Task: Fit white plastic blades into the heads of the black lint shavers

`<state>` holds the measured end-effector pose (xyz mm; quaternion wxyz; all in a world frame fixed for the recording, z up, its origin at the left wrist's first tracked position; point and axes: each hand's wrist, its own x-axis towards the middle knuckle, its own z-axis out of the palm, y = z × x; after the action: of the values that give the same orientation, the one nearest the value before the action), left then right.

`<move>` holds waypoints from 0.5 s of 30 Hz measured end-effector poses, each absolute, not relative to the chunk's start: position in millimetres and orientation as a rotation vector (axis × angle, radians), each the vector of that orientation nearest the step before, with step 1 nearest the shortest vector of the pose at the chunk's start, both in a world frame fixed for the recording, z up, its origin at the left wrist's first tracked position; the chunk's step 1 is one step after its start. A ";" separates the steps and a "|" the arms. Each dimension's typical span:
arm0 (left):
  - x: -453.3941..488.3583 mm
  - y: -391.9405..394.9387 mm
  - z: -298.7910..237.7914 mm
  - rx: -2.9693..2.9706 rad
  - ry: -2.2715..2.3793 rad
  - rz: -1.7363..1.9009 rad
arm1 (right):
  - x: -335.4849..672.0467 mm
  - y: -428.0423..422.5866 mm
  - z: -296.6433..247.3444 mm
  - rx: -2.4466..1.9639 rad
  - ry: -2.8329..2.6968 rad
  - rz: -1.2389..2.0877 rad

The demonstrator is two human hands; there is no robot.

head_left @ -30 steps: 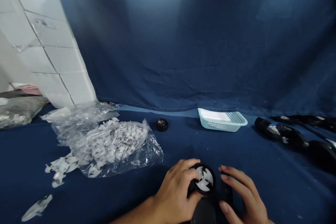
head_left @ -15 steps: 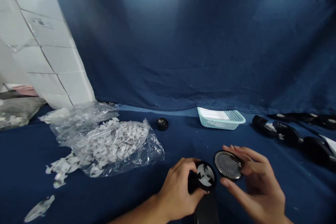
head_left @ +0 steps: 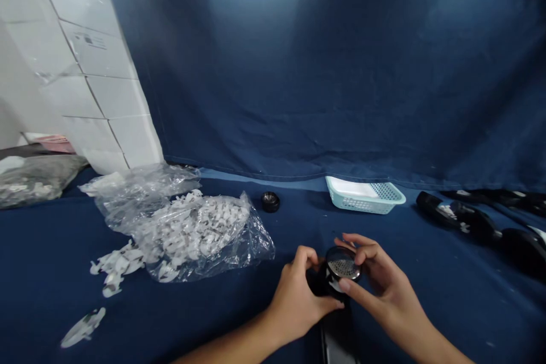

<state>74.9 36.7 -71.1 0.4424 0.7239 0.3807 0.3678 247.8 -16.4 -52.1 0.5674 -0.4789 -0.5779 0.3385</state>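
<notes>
My left hand (head_left: 298, 296) is closed around the head of a black handheld device (head_left: 336, 335) that lies on the blue cloth and runs toward me. My right hand (head_left: 379, 281) pinches a round metal mesh cap (head_left: 342, 264) and holds it right over the device's head, covering the white blade piece. Both hands meet at the bottom middle of the view.
A clear plastic bag of several small white parts (head_left: 191, 227) lies to the left, with loose white pieces (head_left: 115, 264) spilled beside it. A small black ring (head_left: 271, 202) and a light blue basket (head_left: 364, 194) sit farther back. Black devices (head_left: 469, 219) lie at the right. White boxes (head_left: 102, 85) stand at the back left.
My right hand lifted the mesh cap from beside the device and brought it left onto the device's head, over the white blade piece. My left hand kept its grip.
</notes>
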 end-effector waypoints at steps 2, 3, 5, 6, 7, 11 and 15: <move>74.7 36.3 -71.2 1.778 0.946 0.915 | 247.4 -15.5 -56.3 -1.117 -1.324 0.837; 74.6 36.1 -71.3 1.772 0.944 0.915 | 246.8 -15.3 -57.9 -1.108 -1.304 0.861; 74.7 36.0 -71.6 1.762 0.944 0.920 | 245.3 -14.9 -60.7 -1.079 -1.271 0.904; 74.8 36.0 -71.7 1.759 0.947 0.922 | 244.6 -14.7 -62.0 -1.066 -1.260 0.920; 75.0 36.0 -71.8 1.757 0.951 0.925 | 244.2 -14.6 -63.1 -1.057 -1.252 0.931; 75.8 36.1 -71.8 1.761 0.958 0.923 | 244.7 -14.1 -66.8 -1.042 -1.230 0.968; 76.2 35.9 -71.7 1.764 0.957 0.920 | 244.8 -13.8 -70.0 -1.042 -1.207 0.989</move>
<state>76.2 35.9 -71.7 0.4502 0.7134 0.3872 0.3721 244.8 -13.8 -70.0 0.5914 -0.4477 -0.5187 0.4251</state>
